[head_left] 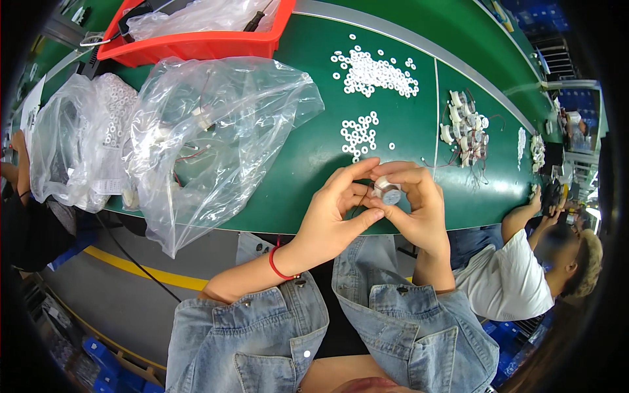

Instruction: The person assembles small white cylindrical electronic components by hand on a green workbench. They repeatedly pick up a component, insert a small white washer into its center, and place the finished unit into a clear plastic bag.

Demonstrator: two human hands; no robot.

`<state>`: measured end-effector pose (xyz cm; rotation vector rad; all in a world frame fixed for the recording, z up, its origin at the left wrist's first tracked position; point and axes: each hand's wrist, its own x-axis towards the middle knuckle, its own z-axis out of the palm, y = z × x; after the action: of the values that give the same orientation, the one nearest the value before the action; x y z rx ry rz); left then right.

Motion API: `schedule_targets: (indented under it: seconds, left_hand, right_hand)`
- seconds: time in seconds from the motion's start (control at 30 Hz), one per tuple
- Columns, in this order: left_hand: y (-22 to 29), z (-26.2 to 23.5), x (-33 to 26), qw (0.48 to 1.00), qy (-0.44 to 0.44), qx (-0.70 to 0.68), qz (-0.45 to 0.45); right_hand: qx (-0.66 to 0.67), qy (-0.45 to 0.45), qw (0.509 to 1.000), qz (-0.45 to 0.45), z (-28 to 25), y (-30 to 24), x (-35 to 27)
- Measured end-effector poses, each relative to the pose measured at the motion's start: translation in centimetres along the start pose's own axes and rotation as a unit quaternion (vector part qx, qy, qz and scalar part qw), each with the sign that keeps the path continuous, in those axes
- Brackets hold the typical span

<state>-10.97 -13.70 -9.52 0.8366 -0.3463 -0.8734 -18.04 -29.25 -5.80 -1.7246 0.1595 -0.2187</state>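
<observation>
A small round motor-like part [391,194], white with a silvery end face, is held between my two hands just above the table's near edge. My right hand [422,203] pinches it between thumb and fingers. My left hand [341,208] closes on its other side, fingertips against it, and a thin dark wire shows by the fingers. Beyond my hands lies a small group of white rings [359,134], with a larger heap of the same rings [377,72] farther back. To the right, several similar wired parts [466,131] are piled together.
At left lie a clear plastic bag [229,124] with a few wired parts and another bag full of white rings [113,118]. A red bin [196,47] holding plastic bags stands behind them on the green table [288,180]. A co-worker [511,275] sits at right; another person's arm [21,160] shows at far left.
</observation>
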Motion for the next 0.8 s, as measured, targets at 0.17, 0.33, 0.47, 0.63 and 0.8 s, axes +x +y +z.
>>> schedule_targets:
  seconds: [0.17, 0.33, 0.47, 0.63, 0.8]
  left_hand:
    - [1.0, 0.0, -0.3, 0.989, 0.052, 0.14, -0.013]
    - [1.7, -0.1, -0.1, 0.938, 0.015, 0.347, 0.014]
    - [0.7, -0.1, 0.0, 0.871, 0.006, 0.477, 0.117]
    - [1.2, 0.3, 0.0, 0.821, 0.018, 0.547, 0.164]
    - [2.7, 0.6, 0.0, 0.82, 0.06, 0.536, 0.191]
  right_hand:
    - [-0.058, 0.01, 0.998, -0.021, -1.4, 0.7, -0.2]
    - [0.169, 0.048, 0.984, 0.003, -0.9, 2.3, -0.7]
    - [0.204, 0.034, 0.976, 0.066, -0.2, 2.1, -1.1]
    - [0.203, 0.055, 0.977, 0.043, -0.2, 2.8, -1.0]
    - [0.105, 0.069, 0.992, 0.01, -0.3, 2.2, 0.4]
